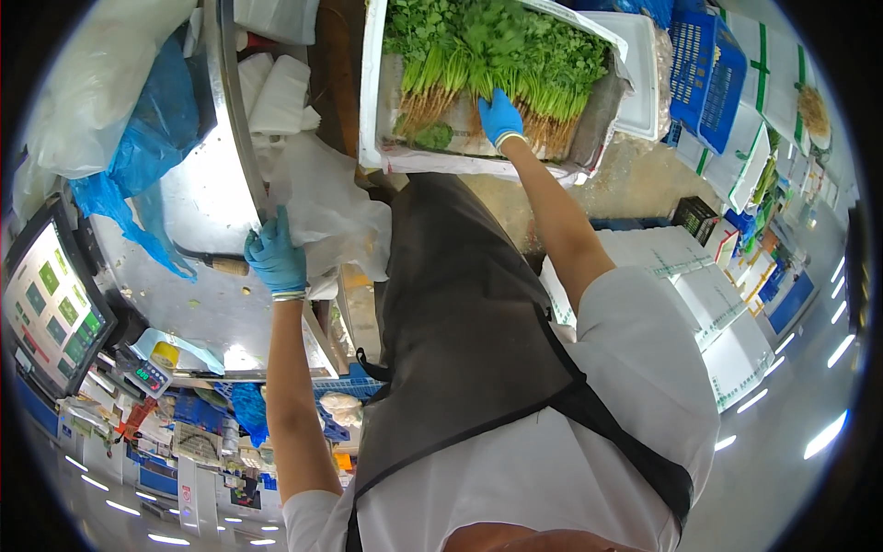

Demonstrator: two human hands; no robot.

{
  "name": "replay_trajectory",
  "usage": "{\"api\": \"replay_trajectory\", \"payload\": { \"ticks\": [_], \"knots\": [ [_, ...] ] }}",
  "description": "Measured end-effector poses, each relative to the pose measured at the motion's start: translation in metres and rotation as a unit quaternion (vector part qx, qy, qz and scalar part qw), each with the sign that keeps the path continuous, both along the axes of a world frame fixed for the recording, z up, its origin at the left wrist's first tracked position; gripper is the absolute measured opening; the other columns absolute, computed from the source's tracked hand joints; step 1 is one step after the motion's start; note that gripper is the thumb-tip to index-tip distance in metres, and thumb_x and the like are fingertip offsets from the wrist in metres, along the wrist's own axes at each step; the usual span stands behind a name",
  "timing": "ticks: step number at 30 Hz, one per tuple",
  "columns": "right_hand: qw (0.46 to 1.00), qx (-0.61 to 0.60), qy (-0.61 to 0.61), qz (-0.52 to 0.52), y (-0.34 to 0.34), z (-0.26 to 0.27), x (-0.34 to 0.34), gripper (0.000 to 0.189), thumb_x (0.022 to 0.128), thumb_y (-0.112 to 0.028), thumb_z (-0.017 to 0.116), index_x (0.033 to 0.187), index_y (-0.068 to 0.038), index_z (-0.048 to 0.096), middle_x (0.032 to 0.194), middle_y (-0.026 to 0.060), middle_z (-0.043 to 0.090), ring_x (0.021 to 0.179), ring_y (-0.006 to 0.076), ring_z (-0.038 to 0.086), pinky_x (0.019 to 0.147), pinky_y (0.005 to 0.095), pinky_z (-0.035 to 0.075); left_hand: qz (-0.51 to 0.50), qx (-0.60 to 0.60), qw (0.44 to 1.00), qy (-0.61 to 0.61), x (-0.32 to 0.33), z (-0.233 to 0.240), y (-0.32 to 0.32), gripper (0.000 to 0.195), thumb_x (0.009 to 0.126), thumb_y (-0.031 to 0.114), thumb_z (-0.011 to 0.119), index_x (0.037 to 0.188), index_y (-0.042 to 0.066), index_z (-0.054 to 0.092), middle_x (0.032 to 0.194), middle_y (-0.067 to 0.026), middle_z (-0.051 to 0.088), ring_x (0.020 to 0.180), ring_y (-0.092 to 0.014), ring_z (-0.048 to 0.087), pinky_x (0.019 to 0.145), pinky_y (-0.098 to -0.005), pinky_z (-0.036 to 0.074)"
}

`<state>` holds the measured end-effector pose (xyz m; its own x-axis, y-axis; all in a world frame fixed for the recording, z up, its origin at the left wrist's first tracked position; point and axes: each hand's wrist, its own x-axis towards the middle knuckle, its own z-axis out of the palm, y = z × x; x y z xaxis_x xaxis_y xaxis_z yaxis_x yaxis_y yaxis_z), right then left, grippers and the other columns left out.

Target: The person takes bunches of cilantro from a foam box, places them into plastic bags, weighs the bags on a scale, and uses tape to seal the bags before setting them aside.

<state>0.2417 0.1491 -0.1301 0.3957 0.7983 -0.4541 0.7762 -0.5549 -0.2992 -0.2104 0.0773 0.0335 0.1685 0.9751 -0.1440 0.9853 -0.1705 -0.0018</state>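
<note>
Leafy green herbs with long stems and brown roots (497, 76) lie in a white foam box (370, 90) in front of me. My right hand (500, 119), in a blue glove, reaches into the box and touches the stems near the roots; its fingertips are partly hidden among them, so a grip cannot be made out. My left hand (276, 257), also gloved, rests at the edge of the metal table (207, 303), fingers bent over the rim. Just left of it lies a knife with a wooden handle (230, 265). Translucent plastic bags (331, 200) hang beside that hand.
Blue plastic bags (155, 124) lie on the table's far left, near a monitor (52, 297) and a scale with a digital display (148, 372). Blue crates (707, 76) and foam boxes stand right of the herbs. White boxes (697, 290) are stacked at my right side.
</note>
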Motion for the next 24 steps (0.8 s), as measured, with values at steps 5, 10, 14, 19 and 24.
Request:
{"api": "replay_trajectory", "payload": {
  "ticks": [5, 10, 14, 19, 24],
  "knots": [
    [0.98, 0.127, -0.098, -0.121, 0.031, 0.047, -0.038, 0.062, 0.081, -0.04, 0.073, 0.124, -0.001, 0.055, 0.123, 0.0268, 0.053, 0.11, 0.04, 0.054, 0.093, 0.0451, 0.046, 0.02, -0.014, 1.0, 0.01, -0.004, 0.005, -0.016, 0.066, 0.061, 0.011, 0.066, 0.125, 0.019, 0.06, 0.106, 0.0003, 0.056, 0.089, -0.024, 0.053, 0.095, -0.0419, 0.04],
    [0.981, 0.055, 0.02, -0.186, 0.036, -0.003, -0.034, 0.119, 0.067, -0.064, 0.075, 0.146, 0.006, 0.02, 0.13, 0.0273, 0.047, 0.115, 0.0351, 0.054, 0.094, 0.0433, 0.047, -0.006, 0.015, 1.0, -0.012, -0.002, 0.003, -0.006, 0.066, 0.06, 0.006, 0.061, 0.125, 0.017, 0.061, 0.108, -0.002, 0.056, 0.09, -0.024, 0.053, 0.096, -0.0416, 0.04],
    [0.976, -0.143, -0.002, -0.161, 0.079, 0.017, -0.106, 0.13, 0.062, -0.068, 0.075, 0.148, 0.005, 0.01, 0.14, 0.0281, 0.038, 0.125, 0.0363, 0.047, 0.099, 0.0425, 0.046, 0.001, -0.004, 1.0, -0.015, -0.002, 0.004, -0.005, 0.066, 0.06, 0.004, 0.059, 0.126, 0.016, 0.06, 0.108, -0.0024, 0.056, 0.09, -0.025, 0.052, 0.096, -0.0413, 0.039],
    [0.963, -0.139, -0.056, -0.225, 0.082, 0.018, -0.13, 0.134, 0.061, -0.067, 0.077, 0.149, 0.001, 0.003, 0.15, 0.026, 0.024, 0.138, 0.0357, 0.031, 0.112, 0.0464, 0.031, 0.004, -0.001, 1.0, -0.022, -0.003, 0.004, -0.007, 0.066, 0.061, 0.004, 0.057, 0.126, 0.017, 0.06, 0.106, -0.0022, 0.056, 0.091, -0.024, 0.051, 0.097, -0.0405, 0.038],
    [0.937, -0.069, -0.047, -0.34, 0.076, 0.012, -0.132, 0.142, 0.055, -0.068, 0.079, 0.149, 0.001, -0.002, 0.152, 0.027, 0.019, 0.14, 0.038, 0.027, 0.113, 0.0514, 0.027, 0.011, 0.002, 1.0, -0.02, -0.006, 0.002, -0.012, 0.066, 0.062, 0.005, 0.057, 0.126, 0.017, 0.06, 0.106, -0.0015, 0.055, 0.09, -0.024, 0.05, 0.097, -0.0396, 0.038]
  ]
}}
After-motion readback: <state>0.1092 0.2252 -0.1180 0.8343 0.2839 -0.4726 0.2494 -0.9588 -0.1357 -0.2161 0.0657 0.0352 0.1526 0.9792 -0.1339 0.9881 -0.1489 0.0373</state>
